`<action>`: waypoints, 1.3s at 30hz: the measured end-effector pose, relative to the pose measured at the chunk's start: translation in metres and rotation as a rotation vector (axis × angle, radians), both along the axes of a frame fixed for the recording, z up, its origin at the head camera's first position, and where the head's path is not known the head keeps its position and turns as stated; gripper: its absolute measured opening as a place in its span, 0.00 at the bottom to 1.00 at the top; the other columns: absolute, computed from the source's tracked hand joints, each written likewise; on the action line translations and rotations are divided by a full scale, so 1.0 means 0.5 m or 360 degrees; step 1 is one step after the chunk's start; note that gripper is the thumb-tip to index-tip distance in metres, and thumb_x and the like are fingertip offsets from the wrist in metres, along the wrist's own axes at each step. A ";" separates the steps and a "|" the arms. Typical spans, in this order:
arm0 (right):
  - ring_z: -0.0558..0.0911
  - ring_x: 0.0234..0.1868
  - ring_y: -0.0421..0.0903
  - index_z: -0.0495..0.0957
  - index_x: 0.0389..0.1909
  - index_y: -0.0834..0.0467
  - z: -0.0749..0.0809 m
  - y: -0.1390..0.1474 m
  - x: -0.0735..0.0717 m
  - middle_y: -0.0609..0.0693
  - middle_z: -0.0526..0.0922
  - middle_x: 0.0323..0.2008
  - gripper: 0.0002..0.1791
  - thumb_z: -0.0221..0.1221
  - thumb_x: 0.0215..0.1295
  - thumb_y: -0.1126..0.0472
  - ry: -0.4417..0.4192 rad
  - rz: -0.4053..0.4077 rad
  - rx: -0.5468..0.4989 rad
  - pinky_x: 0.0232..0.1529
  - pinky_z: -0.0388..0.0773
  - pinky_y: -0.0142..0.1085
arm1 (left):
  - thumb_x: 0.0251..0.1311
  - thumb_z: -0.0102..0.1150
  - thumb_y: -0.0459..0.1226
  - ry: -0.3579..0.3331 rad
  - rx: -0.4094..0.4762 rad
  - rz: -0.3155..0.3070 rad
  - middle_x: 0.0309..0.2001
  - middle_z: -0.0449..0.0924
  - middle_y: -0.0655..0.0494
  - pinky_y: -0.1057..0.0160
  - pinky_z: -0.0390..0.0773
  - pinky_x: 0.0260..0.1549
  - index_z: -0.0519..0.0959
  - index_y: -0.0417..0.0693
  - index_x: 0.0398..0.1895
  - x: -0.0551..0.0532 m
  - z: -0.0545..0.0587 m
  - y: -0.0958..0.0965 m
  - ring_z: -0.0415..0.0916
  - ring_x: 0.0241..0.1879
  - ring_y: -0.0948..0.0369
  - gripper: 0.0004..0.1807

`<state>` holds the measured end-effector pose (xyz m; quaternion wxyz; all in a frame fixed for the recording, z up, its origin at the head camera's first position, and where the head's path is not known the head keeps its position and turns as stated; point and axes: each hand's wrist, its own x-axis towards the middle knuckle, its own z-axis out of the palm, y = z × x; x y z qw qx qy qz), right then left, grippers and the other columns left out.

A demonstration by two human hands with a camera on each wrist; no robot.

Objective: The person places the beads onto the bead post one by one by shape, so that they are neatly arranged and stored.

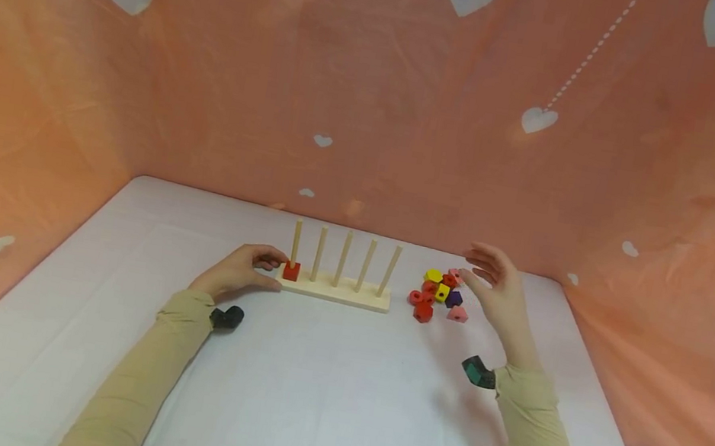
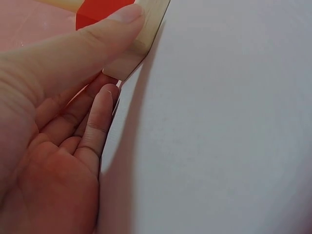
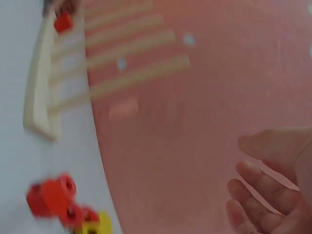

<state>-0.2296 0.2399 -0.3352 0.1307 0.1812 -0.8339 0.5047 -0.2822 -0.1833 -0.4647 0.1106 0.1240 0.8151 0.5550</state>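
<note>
My left hand (image 1: 241,270) grips the left end of a wooden peg stand (image 1: 336,293), a long pale base with several upright pegs. In the left wrist view its thumb (image 2: 92,46) presses the front side of the base while the other fingers curl behind the end. A red square bead (image 1: 291,272) sits at the bottom of the leftmost peg. My right hand (image 1: 497,289) is raised beside a pile of beads, its fingers loosely bent and holding nothing.
The pile right of the stand holds red beads (image 1: 423,312), yellow beads (image 1: 434,275), a purple bead (image 1: 454,299) and pink beads (image 1: 458,314). All lie on a white table (image 1: 304,392). A pink curtain (image 1: 375,102) with white hearts hangs behind and at both sides.
</note>
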 end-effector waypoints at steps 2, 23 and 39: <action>0.73 0.56 0.60 0.66 0.62 0.68 -0.019 0.032 -0.018 0.66 0.74 0.54 0.27 0.60 0.62 0.73 -0.0036 -0.0049 0.0013 0.59 0.66 0.51 | 0.48 0.72 0.29 -0.0008 0.0002 0.0004 0.57 0.71 0.42 0.51 0.66 0.56 0.72 0.37 0.58 0.001 0.000 0.001 0.67 0.53 0.48 0.31; 0.71 0.58 0.59 0.64 0.65 0.60 -0.190 0.098 -0.099 0.62 0.70 0.58 0.31 0.63 0.63 0.58 -0.0788 -0.0249 0.0249 0.56 0.72 0.48 | 0.43 0.77 0.38 -0.0003 0.0017 0.0024 0.53 0.75 0.49 0.55 0.67 0.54 0.75 0.44 0.55 0.002 -0.004 -0.002 0.69 0.50 0.53 0.33; 0.72 0.52 0.57 0.68 0.62 0.63 -0.207 0.081 -0.110 0.62 0.72 0.56 0.25 0.59 0.65 0.65 -0.0794 -0.0283 0.0320 0.45 0.78 0.37 | 0.42 0.77 0.37 -0.0004 0.0044 0.0037 0.52 0.75 0.49 0.54 0.67 0.54 0.76 0.44 0.54 0.006 -0.002 -0.003 0.68 0.51 0.52 0.32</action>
